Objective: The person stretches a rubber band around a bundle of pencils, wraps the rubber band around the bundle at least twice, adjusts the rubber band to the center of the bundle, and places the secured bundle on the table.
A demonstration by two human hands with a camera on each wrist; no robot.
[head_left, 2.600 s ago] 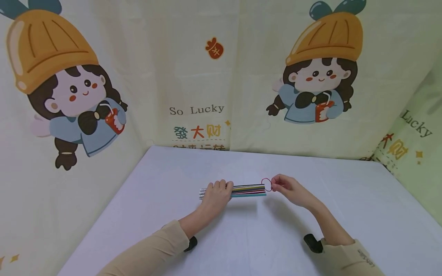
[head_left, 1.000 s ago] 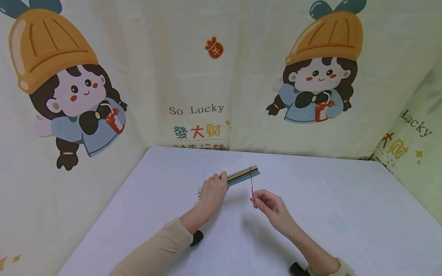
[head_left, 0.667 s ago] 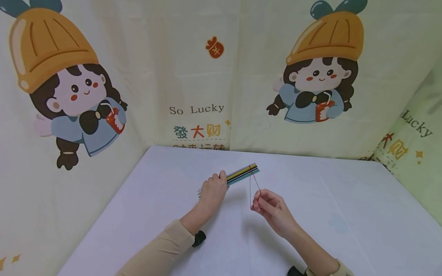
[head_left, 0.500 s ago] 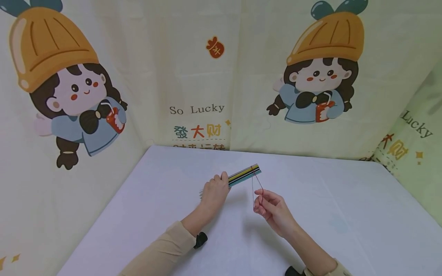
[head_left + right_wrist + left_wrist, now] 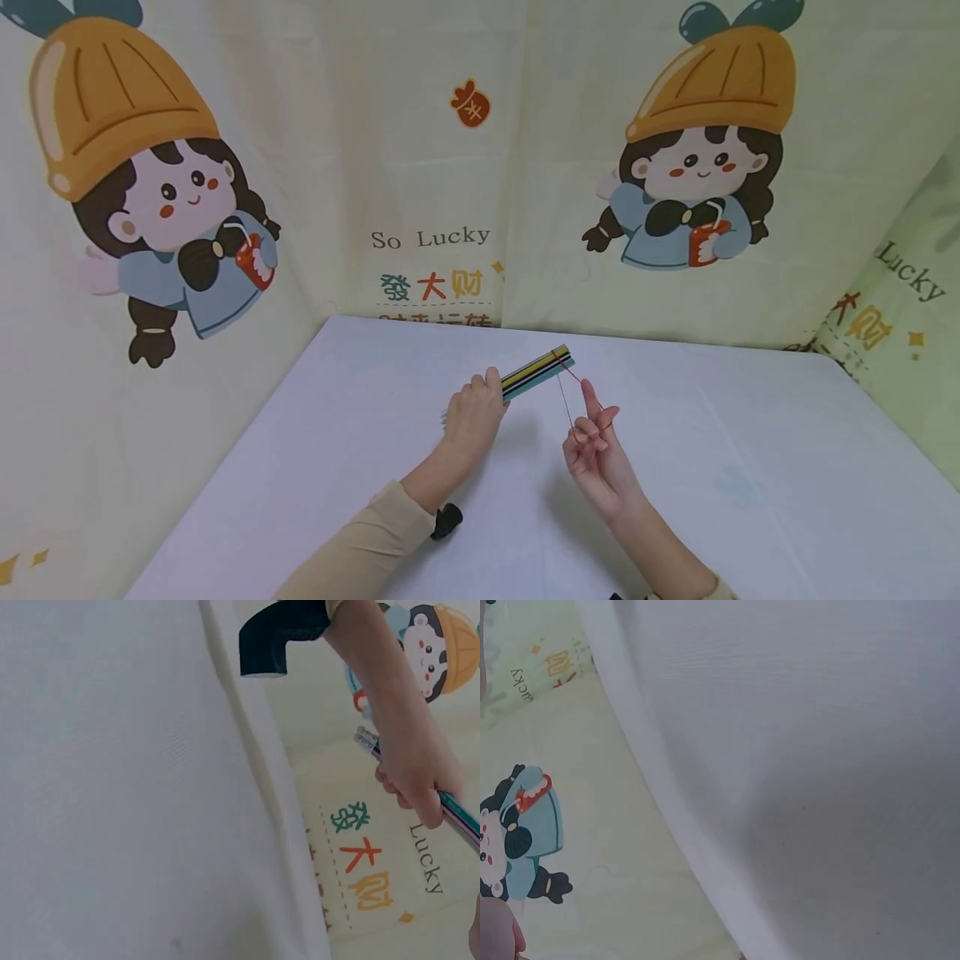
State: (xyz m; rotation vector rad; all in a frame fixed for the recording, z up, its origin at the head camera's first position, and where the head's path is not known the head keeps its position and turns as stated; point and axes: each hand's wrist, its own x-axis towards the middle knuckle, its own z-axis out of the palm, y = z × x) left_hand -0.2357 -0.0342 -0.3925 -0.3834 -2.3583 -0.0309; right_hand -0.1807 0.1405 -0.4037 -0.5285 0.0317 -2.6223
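My left hand (image 5: 474, 415) grips a bundle of thin striped pencils (image 5: 537, 375), held above the table and tilted up to the right. Pale, silvery ends of the pencils (image 5: 367, 739) stick out behind the left hand (image 5: 416, 769) in the right wrist view. Round the far end of the bundle runs a thin red rubber band (image 5: 567, 404), stretched down to my right hand (image 5: 600, 458). The right index finger points up and the thumb stands out, while the other fingers curl with the band hooked on them. Only a sliver of hand shows in the left wrist view.
A white-covered table (image 5: 750, 450) lies under both hands. Behind it hangs a cream curtain (image 5: 555, 167) printed with cartoon figures. A black wrist camera (image 5: 447, 522) sits by the left sleeve.
The red band, first held beside the bundle's end, now loops round it. The bundle has tilted upward; the right hand has turned, its index finger and thumb spread with the band stretched.
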